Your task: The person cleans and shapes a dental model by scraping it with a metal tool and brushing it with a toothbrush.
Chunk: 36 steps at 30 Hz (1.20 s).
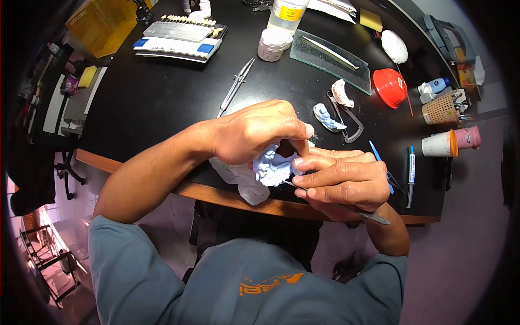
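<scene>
The dark worktop point(179, 97) is the broadest thing I see, reaching ahead of the fingers and out to both sides. Near its front edge, the left hand point(257, 130) has its fingers curled and clamped on a pale blue cast point(270, 169); the hand covers the far side of the piece, so I can't see every fingertip. The right hand point(346, 179) has its fingers closed on a slim metal tool point(374, 218), its handle poking out toward the person and its other end at the cast's near edge. Those same fingers hide the tool's middle from me.

Well beyond the right fingers lies a glass slab point(319, 64), with a white instrument point(330, 51) on it. A red bowl point(387, 89) sits ahead and to the right of them. Crumpled white wrap point(252, 190) spreads below the left fingers, and metal tweezers point(235, 89) lie just ahead of that hand. I have a blue syringe point(411, 176) right of the right fingers. Ahead of them, a metal caliper point(355, 131) lies beside a small light-blue piece point(327, 116).
</scene>
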Each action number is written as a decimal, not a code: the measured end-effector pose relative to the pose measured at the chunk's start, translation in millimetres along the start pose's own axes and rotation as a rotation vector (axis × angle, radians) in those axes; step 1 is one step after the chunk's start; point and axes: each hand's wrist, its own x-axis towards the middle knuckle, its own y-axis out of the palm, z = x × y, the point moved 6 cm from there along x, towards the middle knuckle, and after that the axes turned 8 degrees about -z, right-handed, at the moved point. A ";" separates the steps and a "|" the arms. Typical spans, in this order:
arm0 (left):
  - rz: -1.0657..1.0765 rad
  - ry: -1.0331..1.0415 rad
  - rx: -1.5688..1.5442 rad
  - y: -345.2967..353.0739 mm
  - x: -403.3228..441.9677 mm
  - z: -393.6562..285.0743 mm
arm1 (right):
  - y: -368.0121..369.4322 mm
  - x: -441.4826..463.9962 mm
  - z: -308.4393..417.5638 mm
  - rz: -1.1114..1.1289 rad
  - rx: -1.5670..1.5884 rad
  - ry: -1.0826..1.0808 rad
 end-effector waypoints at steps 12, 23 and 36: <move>0.005 -0.026 0.062 0.5 2.1 -3.1 | 3.3 3.3 1.9 -0.007 -0.075 -0.025; -0.010 -0.047 0.038 0.7 3.0 -1.8 | 1.0 2.3 1.9 -0.026 -0.069 -0.008; 0.005 -0.040 0.027 -0.1 1.1 -2.4 | -0.6 -0.8 -3.6 -0.016 0.015 0.004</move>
